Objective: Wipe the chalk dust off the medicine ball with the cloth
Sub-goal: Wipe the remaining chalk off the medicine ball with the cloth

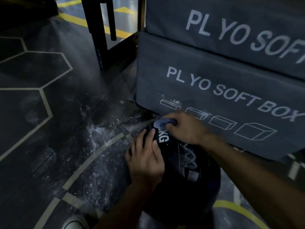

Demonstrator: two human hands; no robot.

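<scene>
- The medicine ball (179, 176) sits on the dark gym floor (49, 129), low and right of centre in the head view, just in front of the lower plyo soft box (214, 90).
- The ball is black and round, with white "KG" lettering near its top; any number before those letters is covered by the cloth and fingers.
- A stitched seam runs down the ball's upper face, and pale chalk smears show in a criss-cross patch just right of that seam. A small light label patch lies lower on the same face.
- The left hand (146, 161) lies flat on the ball's upper left side, fingers straight and a little spread, fingertips beside the "KG" print.
- The right hand (184, 128) is at the ball's far top edge, its fingers curled around a bunched dark blue cloth (162, 123), which presses against the ball just above the lettering.
- The right hand is slightly blurred, so the exact finger placement on the cloth cannot be told.
- White chalk dust (102, 129) is scattered over the floor to the left of the ball, across pale curved and hexagon floor lines.
- A second plyo soft box (231, 22) is stacked on the lower one, both grey with white lettering; chalk marks smudge the lower box near its printed box diagrams.
- A dark metal frame (99, 30) stands on the floor behind, left of the boxes.
</scene>
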